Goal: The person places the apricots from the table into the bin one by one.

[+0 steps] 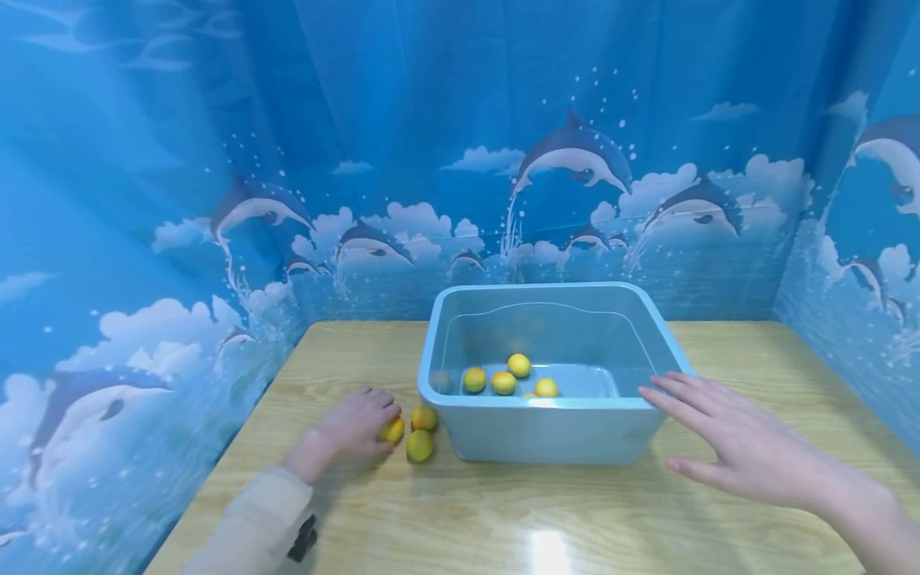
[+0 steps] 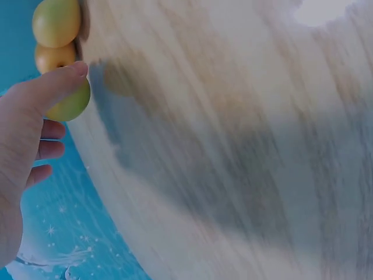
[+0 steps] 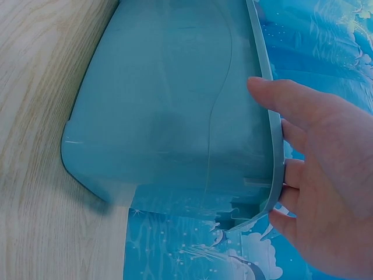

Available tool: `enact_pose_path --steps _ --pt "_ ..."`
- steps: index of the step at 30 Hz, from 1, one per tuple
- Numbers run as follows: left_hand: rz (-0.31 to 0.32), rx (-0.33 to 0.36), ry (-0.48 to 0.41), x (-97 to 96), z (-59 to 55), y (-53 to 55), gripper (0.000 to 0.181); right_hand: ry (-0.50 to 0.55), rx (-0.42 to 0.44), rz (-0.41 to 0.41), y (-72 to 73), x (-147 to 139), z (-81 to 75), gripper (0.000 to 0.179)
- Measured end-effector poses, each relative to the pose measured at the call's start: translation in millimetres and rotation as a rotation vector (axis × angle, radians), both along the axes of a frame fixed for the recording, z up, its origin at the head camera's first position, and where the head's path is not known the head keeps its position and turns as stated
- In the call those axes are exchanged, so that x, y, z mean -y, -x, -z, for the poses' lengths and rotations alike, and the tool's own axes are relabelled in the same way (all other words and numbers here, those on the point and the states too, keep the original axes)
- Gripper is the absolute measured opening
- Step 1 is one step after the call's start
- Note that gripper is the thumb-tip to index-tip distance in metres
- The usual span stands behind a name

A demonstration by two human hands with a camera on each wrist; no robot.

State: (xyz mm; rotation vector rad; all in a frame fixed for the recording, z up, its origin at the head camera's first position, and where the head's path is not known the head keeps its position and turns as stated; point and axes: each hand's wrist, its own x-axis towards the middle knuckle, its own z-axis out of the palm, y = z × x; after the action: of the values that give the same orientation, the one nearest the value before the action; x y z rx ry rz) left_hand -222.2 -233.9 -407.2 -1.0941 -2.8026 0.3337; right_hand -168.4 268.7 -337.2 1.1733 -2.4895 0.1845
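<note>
My left hand (image 1: 362,422), left of the bin, holds a small round yellow fruit (image 1: 391,430) at the tabletop. In the left wrist view the thumb lies across this fruit (image 2: 71,104), the other fingers partly hidden behind it. Two more yellow-green fruits (image 1: 420,446) sit beside it, close to the bin's left side. My right hand (image 1: 733,435) is at the right end of the blue plastic bin (image 1: 546,435), fingers extended at its rim. The right wrist view shows that thumb over the rim (image 3: 278,149) and the other fingers along its outside.
Several yellow fruits (image 1: 503,383) lie on the bin's floor, one partly hidden by the front wall. The bin stands on a wooden table (image 1: 503,519). A blue curtain (image 1: 446,120) printed with dolphins hangs behind the table and along both sides.
</note>
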Motion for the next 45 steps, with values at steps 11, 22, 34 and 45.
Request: enact_pose_path --steps 11,22,34,45 --pt "0.033 -0.131 -0.070 5.9 -24.1 5.7 0.037 -0.008 0.026 0.016 -0.7 -0.7 -0.4 0.082" --pt "0.012 -0.174 -0.114 4.5 -49.7 12.9 0.038 -0.013 0.018 0.006 0.5 -0.9 -1.7 0.080" --pt "0.030 -0.225 -0.135 -5.7 -79.6 22.5 0.037 -0.012 0.010 0.000 0.5 -0.7 -2.1 0.078" --pt "0.060 -0.294 -0.082 -21.3 -118.0 27.8 0.037 -0.012 0.024 0.006 0.3 -0.3 -3.1 0.078"
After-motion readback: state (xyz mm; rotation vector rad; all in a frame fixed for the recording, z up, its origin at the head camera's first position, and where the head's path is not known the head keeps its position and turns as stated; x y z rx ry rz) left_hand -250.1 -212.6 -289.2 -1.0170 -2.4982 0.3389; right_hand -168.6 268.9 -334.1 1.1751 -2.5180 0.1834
